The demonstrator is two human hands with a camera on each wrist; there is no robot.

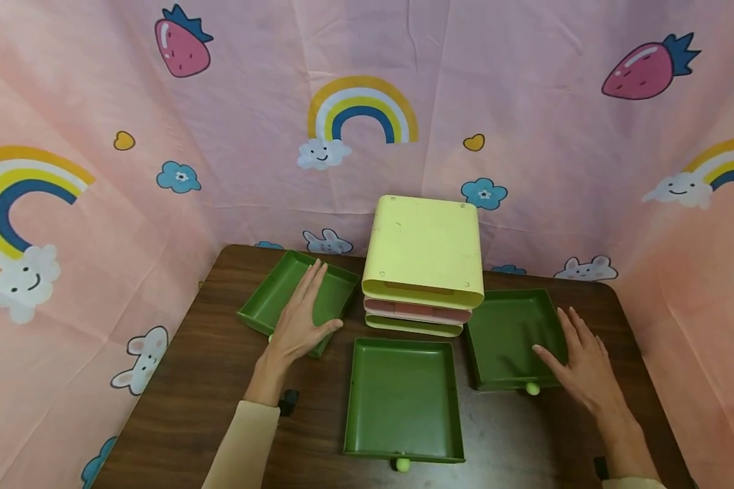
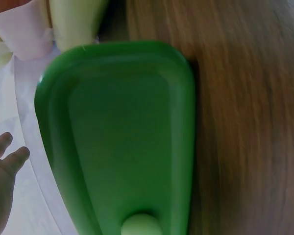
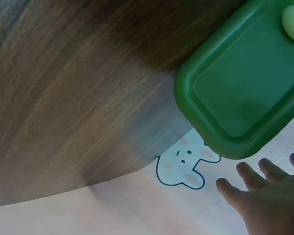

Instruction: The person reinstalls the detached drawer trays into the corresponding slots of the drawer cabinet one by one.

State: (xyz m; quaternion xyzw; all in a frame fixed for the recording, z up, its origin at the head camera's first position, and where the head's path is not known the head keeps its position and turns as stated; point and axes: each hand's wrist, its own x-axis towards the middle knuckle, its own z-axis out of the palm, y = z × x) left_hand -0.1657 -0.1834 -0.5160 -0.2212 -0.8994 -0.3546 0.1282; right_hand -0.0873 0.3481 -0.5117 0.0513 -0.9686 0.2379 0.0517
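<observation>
In the head view my left hand [image 1: 295,327], fingers straight and thumb spread, hovers over a green drawer [image 1: 272,293] that lies at an angle on the left. Its front panel [image 2: 125,132] and pale green knob [image 2: 141,226] show in the left wrist view. On the right, my right hand [image 1: 587,367] has its fingers spread beside another green drawer [image 1: 508,333]; whether it touches the rim I cannot tell. A third green drawer [image 1: 404,401] lies between the hands, its round knob [image 1: 402,465] toward me. Neither hand holds anything.
Behind the middle drawer stands a stack of drawer housings: a yellow one [image 1: 428,241] on top, a pink one [image 1: 416,310] below, a light green one [image 1: 412,327] at the bottom. A dark wooden table [image 1: 177,407] carries everything. Patterned pink cloth [image 1: 251,102] hangs around its back and sides.
</observation>
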